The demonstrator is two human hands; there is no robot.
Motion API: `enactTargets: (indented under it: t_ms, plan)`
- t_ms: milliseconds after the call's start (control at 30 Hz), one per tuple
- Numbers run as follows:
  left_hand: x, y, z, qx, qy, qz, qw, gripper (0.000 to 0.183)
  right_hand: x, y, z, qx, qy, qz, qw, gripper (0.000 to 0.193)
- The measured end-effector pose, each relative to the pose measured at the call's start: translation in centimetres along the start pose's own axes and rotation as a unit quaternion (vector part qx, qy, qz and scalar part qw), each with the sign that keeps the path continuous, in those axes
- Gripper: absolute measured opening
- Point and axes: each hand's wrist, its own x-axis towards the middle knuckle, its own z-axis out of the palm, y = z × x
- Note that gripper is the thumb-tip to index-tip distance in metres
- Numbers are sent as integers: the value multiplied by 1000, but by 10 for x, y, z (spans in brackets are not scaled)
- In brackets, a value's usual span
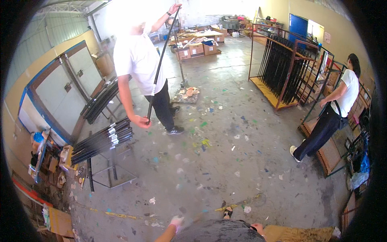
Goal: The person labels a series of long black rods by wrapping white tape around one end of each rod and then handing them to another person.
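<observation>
My left hand (176,223) hangs low at the bottom edge, left of my dark grey clothing (213,232). It looks pale and overexposed, and its fingers are smeared. Beside the right side of that clothing is my right hand (258,229), partly hidden, with a small dark thing near it. What either hand holds, if anything, does not show. One of my feet in a dark sandal (228,211) stands on the floor between them. At the upper left, a person in a white shirt (139,60) holds a long black rod (161,56) upright at a slant, one hand at each end.
Bundles of black rods (102,141) lie on metal stands at left. A wheeled-looking rack (264,90) holds many upright black rods. Another person (342,97) stands beside a low frame (328,155) at right. Cartons (196,49) stand far back; brown cardboard (298,234) lies near my right hand.
</observation>
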Motion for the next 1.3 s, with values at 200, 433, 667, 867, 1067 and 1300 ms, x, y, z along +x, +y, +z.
enactTargets:
  t_ms: [200, 433, 667, 867, 1067, 1300]
  plan:
    - [-42, 61, 12, -36, -55, 20, 998, 29, 57, 28, 9, 160, 13, 46, 986, 11]
    - [-103, 86, 7, 131, -11, 35, 991, 26, 54, 43, 6, 104, 21, 54, 993, 10]
    - [-90, 57, -9, 197, 11, 15, 980, 31, 44, 50, 3, 68, -34, 79, 994, 16]
    - [-73, 52, -1, 115, -1, 49, 992, 33, 39, 26, 7, 87, 1, 66, 994, 16]
    - [-38, 32, 3, -30, -30, -22, 999, 33, 37, -3, 10, 143, 14, 70, 987, 12]
    - [-78, 65, 3, 147, -4, 22, 989, 35, 30, 1, -3, 83, -32, 7, 996, 24]
